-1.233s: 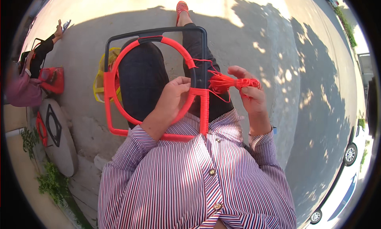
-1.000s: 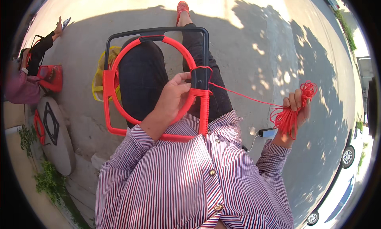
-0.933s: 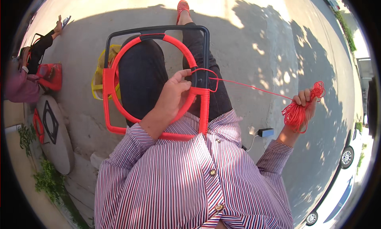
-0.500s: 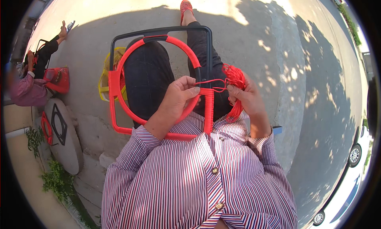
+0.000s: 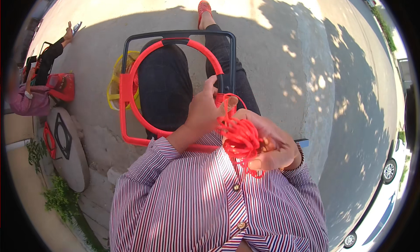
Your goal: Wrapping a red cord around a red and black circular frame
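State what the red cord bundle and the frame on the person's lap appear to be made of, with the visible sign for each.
Red cord bundle: probably glossy plastic or nylon, since its thin strands shine. Frame: likely metal tubing, judging by its thin rigid bent bar, black where bare, mostly wrapped in red cord.

Single head cam, fisheye, looking straight down my chest. Red frame (image 5: 168, 92) on my lap sits dead centre, close up; pavement (image 5: 306, 77) rings it, edges bent.
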`<state>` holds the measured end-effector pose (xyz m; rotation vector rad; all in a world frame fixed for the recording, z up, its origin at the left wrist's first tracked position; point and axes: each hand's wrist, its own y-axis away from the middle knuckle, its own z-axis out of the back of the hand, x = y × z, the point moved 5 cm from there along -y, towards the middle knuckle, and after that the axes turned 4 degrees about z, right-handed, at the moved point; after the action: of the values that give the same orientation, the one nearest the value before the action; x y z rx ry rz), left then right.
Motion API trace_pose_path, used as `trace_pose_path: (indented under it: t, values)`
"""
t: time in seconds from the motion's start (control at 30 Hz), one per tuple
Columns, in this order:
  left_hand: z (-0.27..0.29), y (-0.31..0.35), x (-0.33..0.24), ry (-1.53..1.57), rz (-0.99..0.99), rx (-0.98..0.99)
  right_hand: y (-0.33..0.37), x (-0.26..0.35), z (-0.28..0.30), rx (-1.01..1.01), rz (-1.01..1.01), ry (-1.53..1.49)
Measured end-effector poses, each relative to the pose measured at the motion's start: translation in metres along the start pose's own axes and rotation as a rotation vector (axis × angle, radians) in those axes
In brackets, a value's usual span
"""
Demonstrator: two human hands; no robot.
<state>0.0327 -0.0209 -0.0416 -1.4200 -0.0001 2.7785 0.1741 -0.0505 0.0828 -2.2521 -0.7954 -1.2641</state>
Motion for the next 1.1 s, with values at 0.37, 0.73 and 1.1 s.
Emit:
trace_pose_path:
  t: [0.37,0.73,1.1]
  values:
    - [-0.004,-0.002,0.007,1.155,0.892,0.262,-0.025,-0.063,0.109,-0.174,-0.152,1.420]
    - [0.024,0.002,0.002,0.568,0.109,-0.175,-0.025,-0.035,0.093,-0.511,0.024,1.051]
    - [0.015,-0.001,-0.001,1.130,0.277,0.056,0.005,-0.024,0.098,-0.092,0.236,0.770]
